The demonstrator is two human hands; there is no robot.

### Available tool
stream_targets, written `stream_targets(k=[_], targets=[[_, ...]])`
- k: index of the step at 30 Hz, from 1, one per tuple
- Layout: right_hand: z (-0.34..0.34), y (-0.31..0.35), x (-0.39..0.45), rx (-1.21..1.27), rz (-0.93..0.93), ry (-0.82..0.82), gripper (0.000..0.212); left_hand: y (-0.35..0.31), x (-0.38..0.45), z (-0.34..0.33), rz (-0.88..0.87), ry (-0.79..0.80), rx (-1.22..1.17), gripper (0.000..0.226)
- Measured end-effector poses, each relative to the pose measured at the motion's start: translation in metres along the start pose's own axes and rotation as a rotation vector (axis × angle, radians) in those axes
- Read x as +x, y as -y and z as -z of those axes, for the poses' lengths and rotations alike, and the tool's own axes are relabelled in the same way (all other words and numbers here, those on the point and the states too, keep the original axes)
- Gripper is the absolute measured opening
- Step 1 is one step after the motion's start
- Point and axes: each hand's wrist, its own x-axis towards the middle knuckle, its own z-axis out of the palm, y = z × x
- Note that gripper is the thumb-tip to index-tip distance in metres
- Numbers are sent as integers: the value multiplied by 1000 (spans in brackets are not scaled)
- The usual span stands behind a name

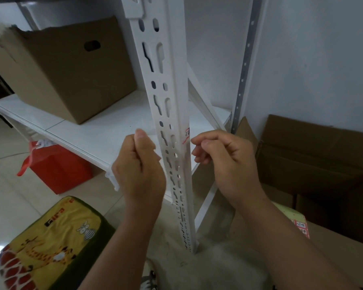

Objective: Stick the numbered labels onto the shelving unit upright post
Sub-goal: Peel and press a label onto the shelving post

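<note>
Head camera view, looking down along a white shelving unit. The upright post [170, 122], a white metal strip punched with rows of slots and holes, runs from the top centre of the frame down to the floor at lower centre. A numbered label [187, 135], white with a red border and dark handwriting, is stuck on the post's right edge at mid-height, just above the level of the two hands.

The left hand [139, 164] is raised just left of the post, at centre frame. Its fingers are curled in, with the thumb pressed against the forefinger; a thin clear or white strip seems to be pinched there, but I cannot tell what it is. The right hand [222, 155] is just right of the post, its fingers curled and its fingertips close to the label; I cannot tell whether they touch it or hold anything.

At the right edge, lower down, a sheet of labels [301, 227] with red borders peeks out from behind the right forearm. A brown cardboard box [57, 65] stands on the white shelf [105, 130] at upper left. Below the shelf, at left, a red bag [59, 166] sits on the tiled floor. A yellow cushion [50, 237] with cartoon animals fills the lower left. Flattened cardboard [314, 155] lies at right.
</note>
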Motion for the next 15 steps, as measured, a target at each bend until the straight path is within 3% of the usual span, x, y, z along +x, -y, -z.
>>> stream_targets(k=[3,6,12,15], targets=[[0,-6,0,-26,-76,-42,27,18,15,3,126,51,78,51],[0,-12,1,-46,-128,-60,25,40,28,2,227,207,256,51],[-3,-15,-2,-88,-191,-34,18,91,39,-6,320,398,537,9],[-6,-14,-1,-94,-156,-27,15,101,41,-11,349,486,646,26]])
